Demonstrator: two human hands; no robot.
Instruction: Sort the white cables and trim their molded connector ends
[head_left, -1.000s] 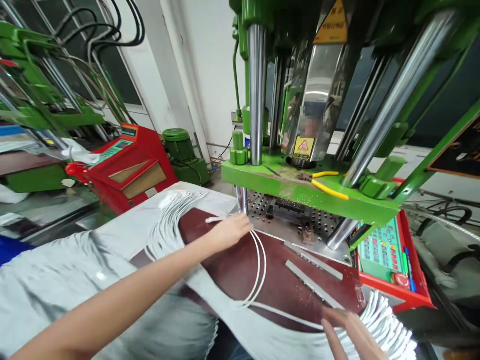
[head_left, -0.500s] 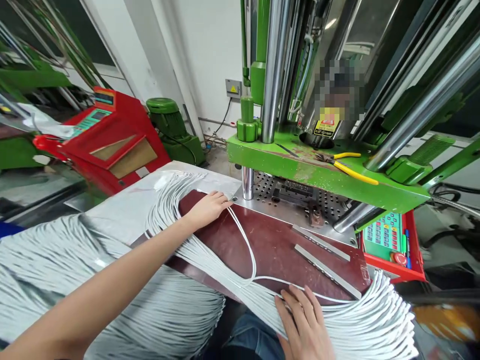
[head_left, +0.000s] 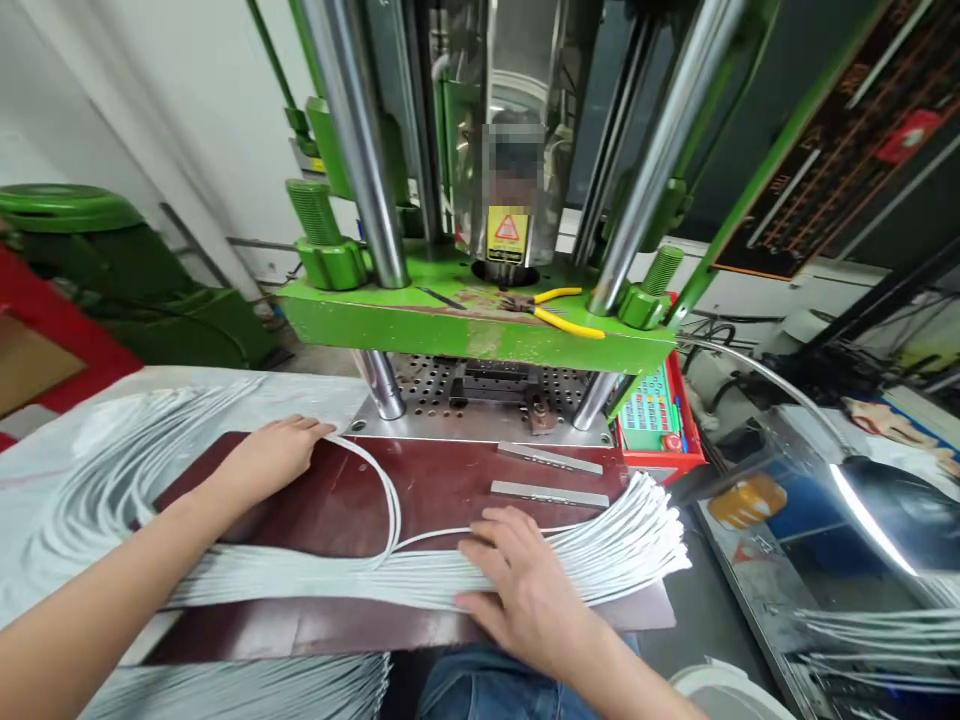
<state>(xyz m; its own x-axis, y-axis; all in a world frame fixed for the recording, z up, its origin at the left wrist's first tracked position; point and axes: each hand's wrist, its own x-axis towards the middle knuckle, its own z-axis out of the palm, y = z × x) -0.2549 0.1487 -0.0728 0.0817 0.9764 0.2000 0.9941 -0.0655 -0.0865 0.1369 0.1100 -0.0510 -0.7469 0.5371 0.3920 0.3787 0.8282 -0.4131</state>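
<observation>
A bundle of white cables (head_left: 307, 572) lies lengthwise across a dark red board (head_left: 330, 500), with its cut ends fanned out at the right. My left hand (head_left: 274, 460), over the board's far left part, has its fingers closed on a pair of white cables (head_left: 391, 500) that bend away from the bundle in a loop. My right hand (head_left: 525, 575) lies over the bundle's right part, fingers stretched and apart, touching the cables. Beyond it, two slim metal mould bars (head_left: 550, 495) rest on the board.
A green press (head_left: 480, 335) stands behind the board, with yellow-handled pliers (head_left: 566, 315) on its crossbeam and a perforated steel plate (head_left: 420, 400) below. A red control box (head_left: 656, 420) is at right. More cables (head_left: 247, 690) hang in front, beside a lamp (head_left: 907, 520) at far right.
My view has turned to the right, so the press now stands near the middle. My left hand still holds the cable loop, and my right hand stays on the bundle.
</observation>
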